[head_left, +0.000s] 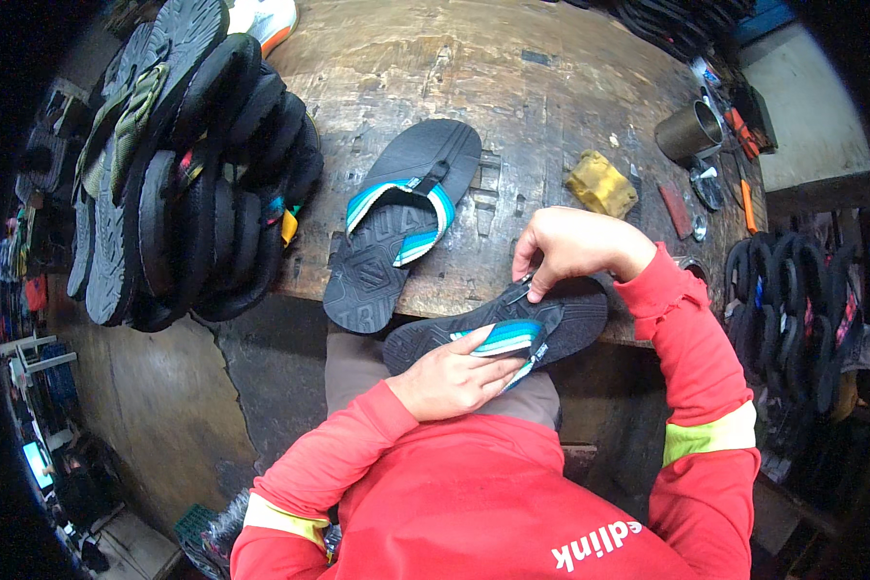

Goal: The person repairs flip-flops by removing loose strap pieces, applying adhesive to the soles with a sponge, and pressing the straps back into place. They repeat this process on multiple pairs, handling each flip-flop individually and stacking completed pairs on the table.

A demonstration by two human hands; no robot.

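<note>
A black flip-flop (578, 324) with a blue, teal and white strap lies across my lap, against the table's front edge. My left hand (454, 382) is closed on it, fingers over the strap. Above the footbed, my right hand (575, 253) is bent down with thumb and fingers pinched together. A small dark piece with a shiny spot shows at those fingertips; its kind is unclear. On the table, left of my right hand, a matching flip-flop (367, 261) lies sole down, its toe end pointing away.
Many black sandals (155, 193) are stacked at the table's left edge. Past my right hand are a yellow block (601, 184), a red bar (675, 210), a metal cup (688, 132) and an orange-handled tool (747, 205). More sandals (793, 309) hang at the right.
</note>
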